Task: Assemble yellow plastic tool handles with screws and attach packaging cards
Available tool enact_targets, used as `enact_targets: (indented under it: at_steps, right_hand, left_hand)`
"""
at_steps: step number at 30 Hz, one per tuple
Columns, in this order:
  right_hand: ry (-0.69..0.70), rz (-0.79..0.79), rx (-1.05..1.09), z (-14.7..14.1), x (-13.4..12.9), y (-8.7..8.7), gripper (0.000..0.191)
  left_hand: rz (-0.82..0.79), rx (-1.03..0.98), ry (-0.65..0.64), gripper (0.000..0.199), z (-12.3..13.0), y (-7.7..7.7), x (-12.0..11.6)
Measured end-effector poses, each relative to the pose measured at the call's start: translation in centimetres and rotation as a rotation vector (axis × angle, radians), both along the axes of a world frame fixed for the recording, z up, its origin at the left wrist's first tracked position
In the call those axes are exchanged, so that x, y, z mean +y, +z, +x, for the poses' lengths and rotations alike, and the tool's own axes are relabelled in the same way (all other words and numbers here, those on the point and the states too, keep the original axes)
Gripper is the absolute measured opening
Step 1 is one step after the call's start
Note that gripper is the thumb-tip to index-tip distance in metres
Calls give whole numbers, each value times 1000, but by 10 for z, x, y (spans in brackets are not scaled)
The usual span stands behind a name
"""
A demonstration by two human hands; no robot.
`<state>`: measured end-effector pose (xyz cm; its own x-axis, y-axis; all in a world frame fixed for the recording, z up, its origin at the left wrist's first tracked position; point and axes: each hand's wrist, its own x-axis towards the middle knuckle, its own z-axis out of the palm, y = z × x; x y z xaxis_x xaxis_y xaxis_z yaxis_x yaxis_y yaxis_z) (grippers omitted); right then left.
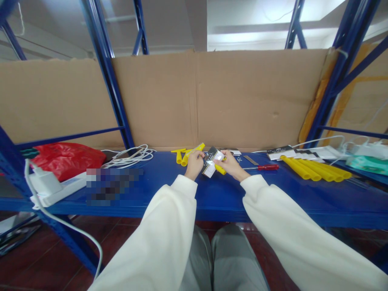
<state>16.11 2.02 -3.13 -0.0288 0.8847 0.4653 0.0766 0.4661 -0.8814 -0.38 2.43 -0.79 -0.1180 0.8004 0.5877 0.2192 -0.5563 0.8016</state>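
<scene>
Over the middle of the blue shelf, a black and white printed card (208, 166) is held up at a tilt between my two hands. My left hand (195, 163) has its fingers closed on the card's left side. At the card's right side is my right hand (230, 165), its fingers closed around a yellow piece (220, 169) that touches or lies just by the card. Several yellow tube-shaped parts (184, 158) lie behind my left hand. A red-handled screwdriver (268, 167) rests to the right of my right hand, near a small flat metal strip (251, 160).
On the right lie a row of yellow tubes (312, 169) and stacked black and white cards (280, 152). Coiled white cable (133, 157), a red bag (68, 159) and a white power strip (69, 189) are at the left. Cardboard (257, 97) stands along the back between blue posts.
</scene>
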Motion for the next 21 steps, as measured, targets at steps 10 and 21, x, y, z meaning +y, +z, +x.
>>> enact_targets:
  at_steps: [10,21]
  right_hand:
    - [-44,10,-4,2,0,-1,54]
    - [-190,25,96,4,4,4,57]
  left_hand:
    - [73,18,13,28,-1,4,-6]
    - [-224,-174,112,24,1,1,-4]
